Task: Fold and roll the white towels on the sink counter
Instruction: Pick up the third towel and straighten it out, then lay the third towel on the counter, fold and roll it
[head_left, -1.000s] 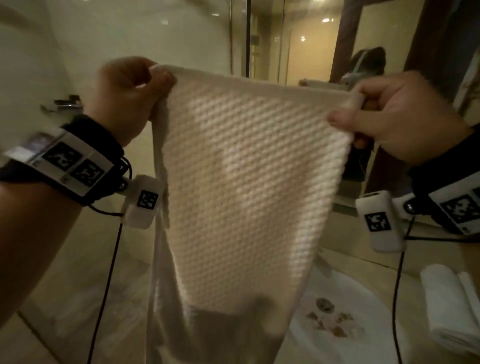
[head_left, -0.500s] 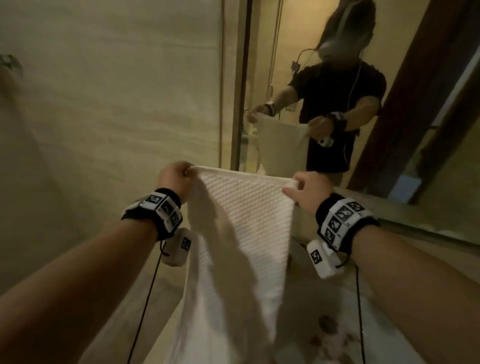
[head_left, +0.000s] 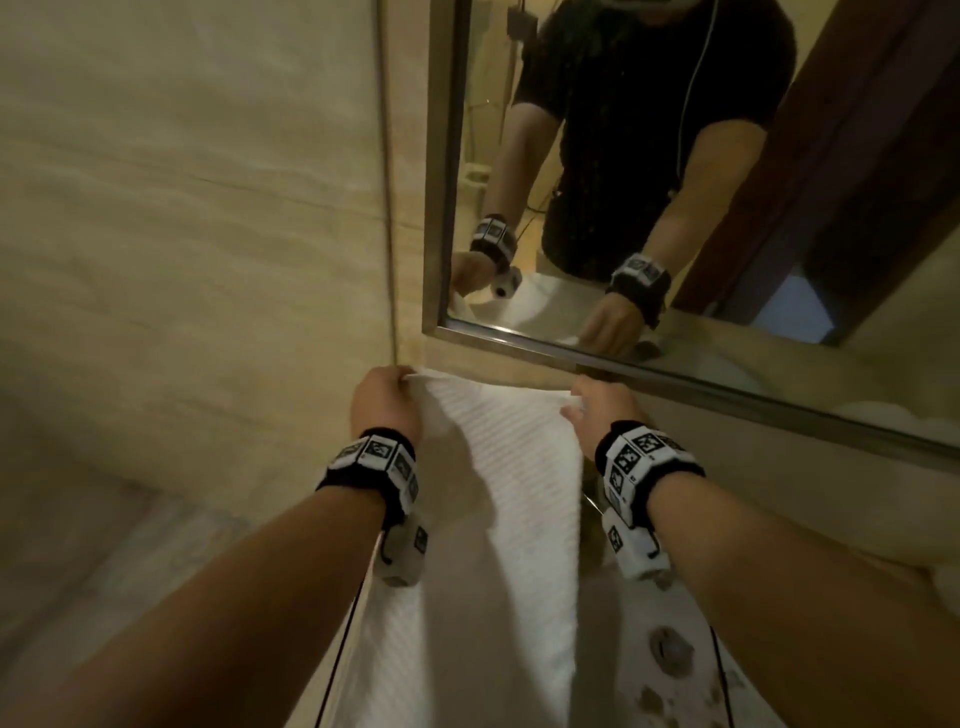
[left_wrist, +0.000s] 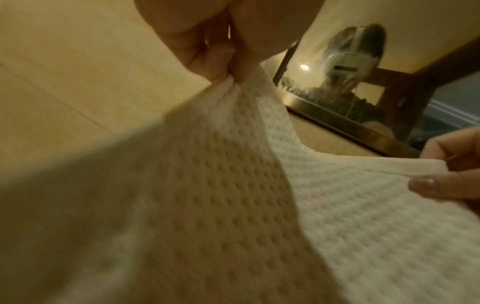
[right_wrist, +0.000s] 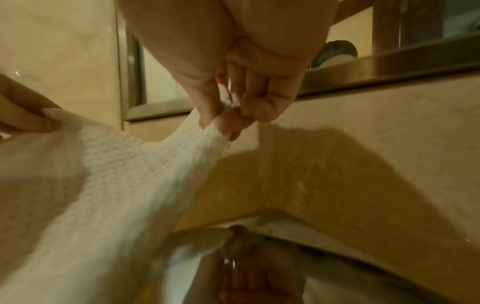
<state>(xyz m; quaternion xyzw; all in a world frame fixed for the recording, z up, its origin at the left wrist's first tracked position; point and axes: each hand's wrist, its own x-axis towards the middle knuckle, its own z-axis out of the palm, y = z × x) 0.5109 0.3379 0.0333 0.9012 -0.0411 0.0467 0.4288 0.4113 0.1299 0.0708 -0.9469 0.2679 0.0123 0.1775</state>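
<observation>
White waffle towel hangs at the surface's back edge as our left hand and right hand each pinch a top corner; either grip slipping could drop it crooked.

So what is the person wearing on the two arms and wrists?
Both forearms are bare, without sleeves. The left wrist and right wrist each carry a black band with white blocks printed with black square markers. A white camera pod hangs under each band, with a thin black cable running down.

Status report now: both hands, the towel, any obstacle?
Left hand and right hand pinch the far corners. White towel stretched between, near the mirror. No obstacle seen.
</observation>
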